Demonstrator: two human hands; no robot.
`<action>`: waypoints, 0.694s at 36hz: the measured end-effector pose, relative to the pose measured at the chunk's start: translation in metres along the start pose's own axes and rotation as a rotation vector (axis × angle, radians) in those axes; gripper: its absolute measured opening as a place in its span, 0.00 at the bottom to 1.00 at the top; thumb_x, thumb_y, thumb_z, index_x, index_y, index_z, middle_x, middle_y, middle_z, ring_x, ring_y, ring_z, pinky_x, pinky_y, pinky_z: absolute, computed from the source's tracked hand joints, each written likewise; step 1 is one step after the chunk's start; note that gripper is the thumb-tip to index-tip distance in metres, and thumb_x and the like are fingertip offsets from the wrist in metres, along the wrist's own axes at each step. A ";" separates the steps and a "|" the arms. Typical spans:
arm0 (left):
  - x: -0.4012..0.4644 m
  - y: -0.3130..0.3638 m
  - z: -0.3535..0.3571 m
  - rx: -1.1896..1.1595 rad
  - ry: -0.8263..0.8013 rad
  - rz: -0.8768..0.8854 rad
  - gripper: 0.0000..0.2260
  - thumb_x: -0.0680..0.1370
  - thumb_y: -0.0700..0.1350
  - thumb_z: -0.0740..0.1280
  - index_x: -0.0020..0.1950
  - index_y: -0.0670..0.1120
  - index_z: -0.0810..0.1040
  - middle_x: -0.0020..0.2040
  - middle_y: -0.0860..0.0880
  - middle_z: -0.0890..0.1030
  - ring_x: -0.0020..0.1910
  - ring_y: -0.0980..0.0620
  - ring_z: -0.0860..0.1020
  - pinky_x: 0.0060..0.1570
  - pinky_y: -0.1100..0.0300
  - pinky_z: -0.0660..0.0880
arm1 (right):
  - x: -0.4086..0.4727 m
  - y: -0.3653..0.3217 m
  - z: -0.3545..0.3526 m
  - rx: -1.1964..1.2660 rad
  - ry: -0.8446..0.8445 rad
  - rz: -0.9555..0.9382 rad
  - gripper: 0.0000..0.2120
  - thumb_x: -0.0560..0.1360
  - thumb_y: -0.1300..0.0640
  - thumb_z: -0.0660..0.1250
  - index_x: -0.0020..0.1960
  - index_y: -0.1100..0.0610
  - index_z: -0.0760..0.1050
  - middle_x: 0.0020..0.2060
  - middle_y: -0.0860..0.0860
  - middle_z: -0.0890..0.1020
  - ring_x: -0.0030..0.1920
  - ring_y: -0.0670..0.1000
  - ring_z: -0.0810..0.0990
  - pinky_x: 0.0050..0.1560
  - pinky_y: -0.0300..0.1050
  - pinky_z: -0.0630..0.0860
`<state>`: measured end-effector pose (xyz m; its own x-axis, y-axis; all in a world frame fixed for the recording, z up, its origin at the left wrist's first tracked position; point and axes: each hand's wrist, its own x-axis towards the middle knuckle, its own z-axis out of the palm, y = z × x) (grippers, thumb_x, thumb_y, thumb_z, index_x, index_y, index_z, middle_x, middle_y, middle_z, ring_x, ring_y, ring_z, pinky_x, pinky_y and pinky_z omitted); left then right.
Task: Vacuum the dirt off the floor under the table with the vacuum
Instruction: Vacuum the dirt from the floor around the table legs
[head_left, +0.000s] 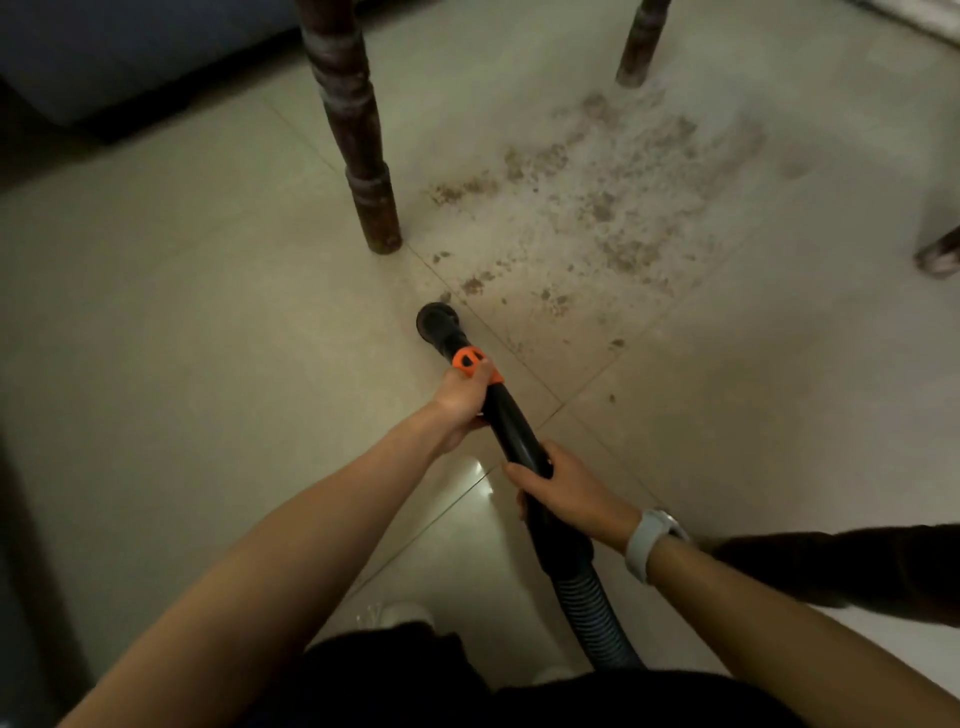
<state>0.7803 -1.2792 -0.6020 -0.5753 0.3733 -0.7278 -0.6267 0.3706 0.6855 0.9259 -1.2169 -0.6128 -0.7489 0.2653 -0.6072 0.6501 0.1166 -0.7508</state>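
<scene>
Orange collar (470, 362) on the vacuum wand (506, 421) sits under the left hand (462, 397), fingers wrapped round the tube there. Right hand (563, 491) clamps the wand lower down, just above the ribbed hose (592, 613). Nozzle (436, 322) rests on the floor tile (182, 312) near the front bench leg (358, 135), at the near edge of the dirt (597, 208). Step looks like the start of suction: most dirt untouched. Next move likely calls for pushing the nozzle forward and right across the patch between the legs.
</scene>
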 end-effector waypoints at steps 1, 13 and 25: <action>-0.002 0.005 -0.001 -0.003 -0.012 -0.004 0.09 0.82 0.47 0.59 0.56 0.42 0.69 0.44 0.45 0.76 0.41 0.50 0.76 0.39 0.56 0.75 | -0.001 -0.003 -0.001 -0.023 0.002 -0.012 0.13 0.77 0.48 0.65 0.54 0.56 0.68 0.38 0.53 0.82 0.38 0.53 0.82 0.45 0.53 0.80; 0.029 0.024 -0.048 -0.096 0.010 0.059 0.09 0.80 0.43 0.64 0.57 0.45 0.67 0.47 0.46 0.75 0.46 0.48 0.76 0.44 0.52 0.75 | 0.042 -0.056 0.030 -0.299 0.085 -0.064 0.18 0.78 0.44 0.60 0.55 0.59 0.65 0.45 0.59 0.81 0.43 0.59 0.81 0.44 0.54 0.79; 0.090 0.061 -0.060 -0.049 0.090 0.112 0.23 0.81 0.43 0.59 0.72 0.41 0.55 0.46 0.45 0.71 0.42 0.49 0.73 0.44 0.50 0.75 | 0.100 -0.094 0.020 -0.388 0.072 -0.100 0.17 0.79 0.45 0.60 0.54 0.59 0.65 0.44 0.58 0.81 0.42 0.59 0.81 0.44 0.55 0.78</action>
<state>0.6589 -1.2742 -0.6273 -0.6866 0.3310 -0.6473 -0.5796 0.2882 0.7622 0.7867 -1.2208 -0.6081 -0.8089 0.2992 -0.5060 0.5851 0.4942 -0.6430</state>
